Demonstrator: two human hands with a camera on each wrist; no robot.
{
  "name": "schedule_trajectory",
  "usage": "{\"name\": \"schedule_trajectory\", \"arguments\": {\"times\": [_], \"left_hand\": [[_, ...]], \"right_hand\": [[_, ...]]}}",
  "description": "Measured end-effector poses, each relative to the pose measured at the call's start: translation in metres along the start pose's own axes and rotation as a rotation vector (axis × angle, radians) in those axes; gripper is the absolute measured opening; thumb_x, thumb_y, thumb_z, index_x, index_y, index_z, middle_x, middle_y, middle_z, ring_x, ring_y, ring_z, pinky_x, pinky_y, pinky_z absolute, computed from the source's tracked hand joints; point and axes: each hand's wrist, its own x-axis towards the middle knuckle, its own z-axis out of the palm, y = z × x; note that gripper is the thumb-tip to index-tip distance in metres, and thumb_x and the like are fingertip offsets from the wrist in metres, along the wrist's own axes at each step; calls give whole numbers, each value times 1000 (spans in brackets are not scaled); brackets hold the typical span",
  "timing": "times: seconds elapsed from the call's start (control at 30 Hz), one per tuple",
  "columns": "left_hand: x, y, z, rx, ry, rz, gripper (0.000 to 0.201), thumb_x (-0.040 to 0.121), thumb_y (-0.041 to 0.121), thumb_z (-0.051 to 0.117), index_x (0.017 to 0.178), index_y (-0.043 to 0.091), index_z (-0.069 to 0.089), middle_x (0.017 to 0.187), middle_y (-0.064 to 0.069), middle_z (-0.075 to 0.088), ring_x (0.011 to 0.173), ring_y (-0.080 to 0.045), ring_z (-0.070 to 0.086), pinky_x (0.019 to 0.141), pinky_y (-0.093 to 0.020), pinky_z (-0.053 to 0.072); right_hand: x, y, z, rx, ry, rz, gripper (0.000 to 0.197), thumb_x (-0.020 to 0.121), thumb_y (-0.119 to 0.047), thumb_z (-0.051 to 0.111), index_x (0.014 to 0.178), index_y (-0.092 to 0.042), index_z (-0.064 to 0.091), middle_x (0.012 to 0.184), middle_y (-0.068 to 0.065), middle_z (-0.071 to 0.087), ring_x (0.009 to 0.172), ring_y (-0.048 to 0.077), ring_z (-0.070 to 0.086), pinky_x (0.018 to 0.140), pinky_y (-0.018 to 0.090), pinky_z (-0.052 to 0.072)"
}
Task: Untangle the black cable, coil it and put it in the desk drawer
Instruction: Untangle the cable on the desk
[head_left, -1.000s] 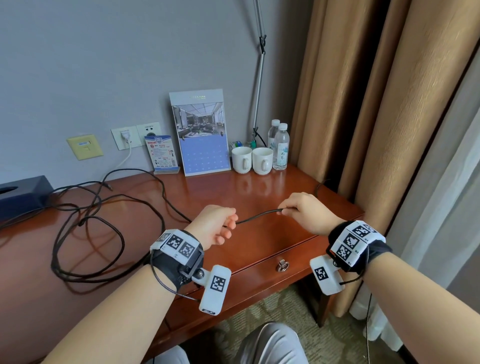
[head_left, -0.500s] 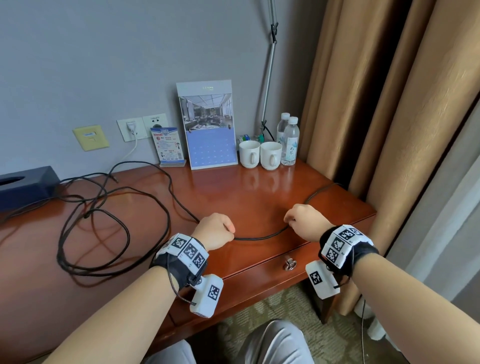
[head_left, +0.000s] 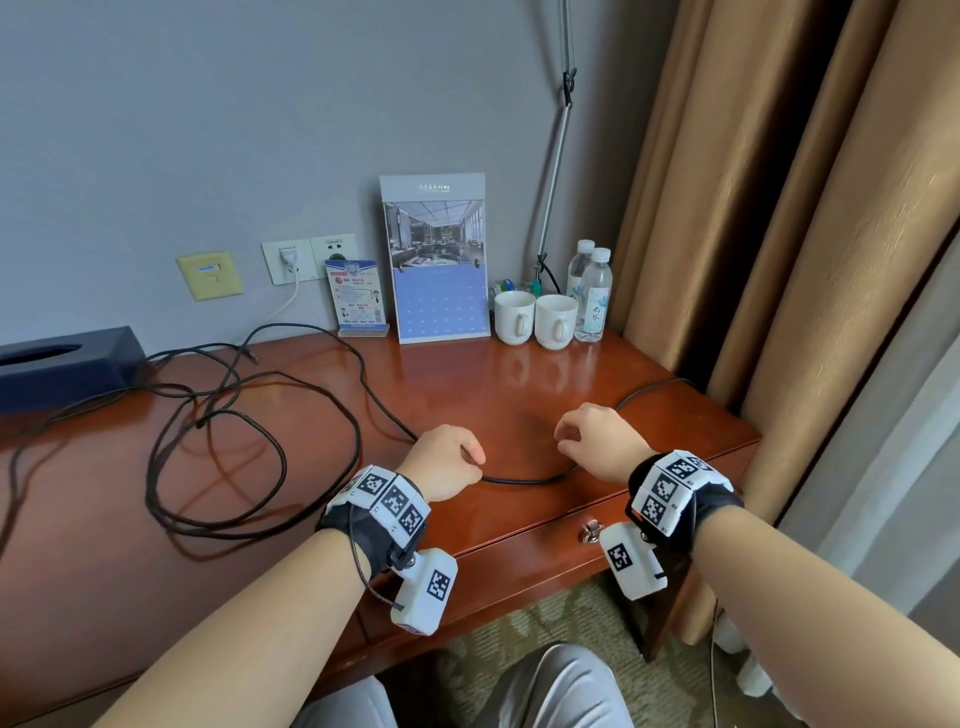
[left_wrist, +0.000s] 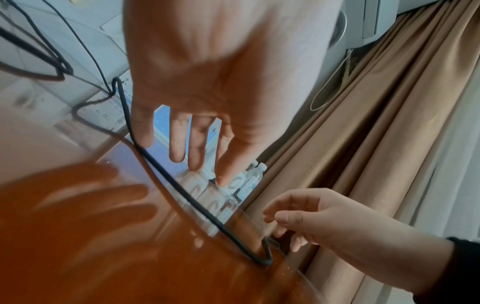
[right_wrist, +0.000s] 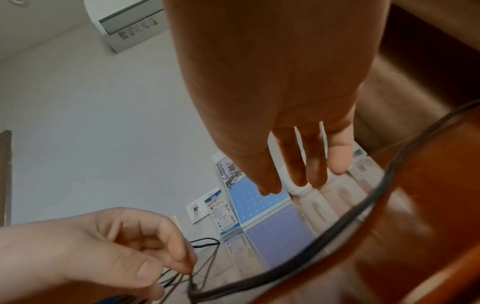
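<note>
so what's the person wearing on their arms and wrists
Both forearms are bare, with no sleeves. Each wrist carries a black strap topped by a band of white blocks printed with black square fiducial markers; the right wrist's band matches. A white boxy camera unit with one marker hangs under each wrist, the other here, with a thin black wire looping beside it.

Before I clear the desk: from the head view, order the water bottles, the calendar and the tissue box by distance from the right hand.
1. Water bottles, back right, nearest the right hand.
2. Calendar, against the wall, centre.
3. Tissue box, far left.
</note>
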Motion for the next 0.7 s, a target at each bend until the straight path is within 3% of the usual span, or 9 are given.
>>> {"name": "schedule_trajectory", "arguments": {"times": [0.17, 0.33, 0.53, 0.7], "left_hand": [[-16, -2, -23, -4, 94, 7, 10, 85, 19, 65, 88, 29, 67, 112, 2, 54, 103, -18, 55, 90, -32, 46], [-46, -16, -56, -21, 203, -32, 14, 84, 28, 62, 77, 39, 61, 105, 10, 56, 107, -21, 57, 99, -47, 44], [-91, -52, -100, 5, 377, -126, 13, 89, 28, 56, 84, 35, 66, 99, 17, 51, 110, -17, 50, 103, -51, 32], [-133, -102, -133, -36, 434, -212, 14, 83, 30, 56, 75, 39, 64, 96, 20, 56, 107, -18, 56, 100, -50, 41]], "right_hand": [[-6, -41, -13, 48, 43, -102, 18, 89, -24, 62, 105, -18, 69, 107, 4, 66, 102, 20, 60, 92, 31, 46], [-11, -93, -20, 83, 75, -207, 22, 90, -27, 63, 110, -18, 67, 104, 1, 67, 98, 17, 61, 89, 31, 48], [-9, -174, -12, 117, 55, -341, 29, 89, -27, 64, 117, -17, 64, 105, 2, 67, 97, 17, 60, 90, 33, 48], [0, -245, 11, 131, -7, -457, 26, 90, -26, 64, 114, -16, 63, 98, -1, 64, 91, 18, 60, 82, 29, 46]]}}
